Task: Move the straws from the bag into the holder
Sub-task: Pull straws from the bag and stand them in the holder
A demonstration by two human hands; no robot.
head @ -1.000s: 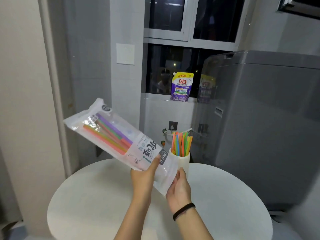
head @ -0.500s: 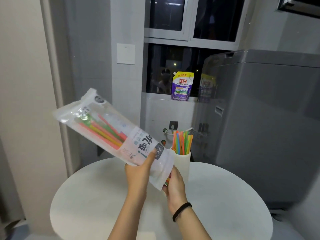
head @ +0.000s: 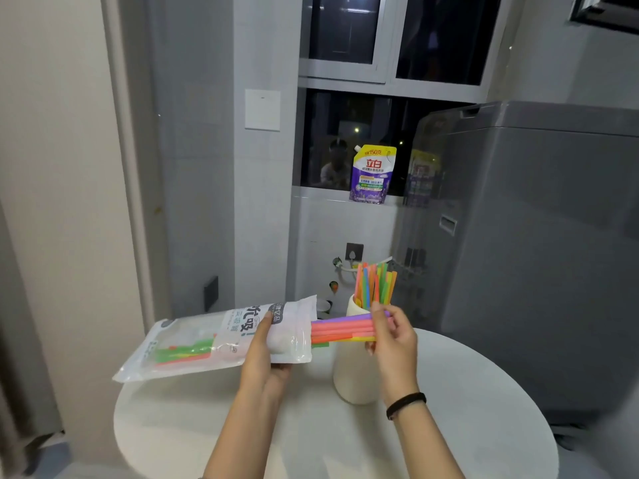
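Head view, the only one. Left hand [head: 266, 354] closed around the clear and white printed plastic bag [head: 214, 340], thumb on top near the open mouth, bag held almost level above the round white table [head: 484, 426]. Right hand [head: 392, 340] pinched on a bunch of coloured plastic straws [head: 342, 329], purple, pink, orange and yellow, about half out of the bag mouth and pointing to the right. A few more green and orange straws [head: 183, 352] lying deeper inside the bag, toward its closed end on the left. Just behind the right hand, the tall white cylindrical holder [head: 349, 371] standing upright on the table, already carrying a group of upright straws [head: 375, 283] in orange, blue, green and yellow.

Step in hand, as judged: pulling a bunch out, then turning it upright over the holder. Task partly done, with some straws in the holder, some in the fingers, some left in the bag.

Possible troubles from here:
- Bunch held only at one end, so outer straws may slip out and roll off the round table.
- Holder is narrow and partly full; new straws may catch on the standing ones and stay on the rim.
- Right hand very near the holder, so a quick turn may knock it over.
- Bag nearly level, so the remaining straws may slide out of the open mouth if tilted down.
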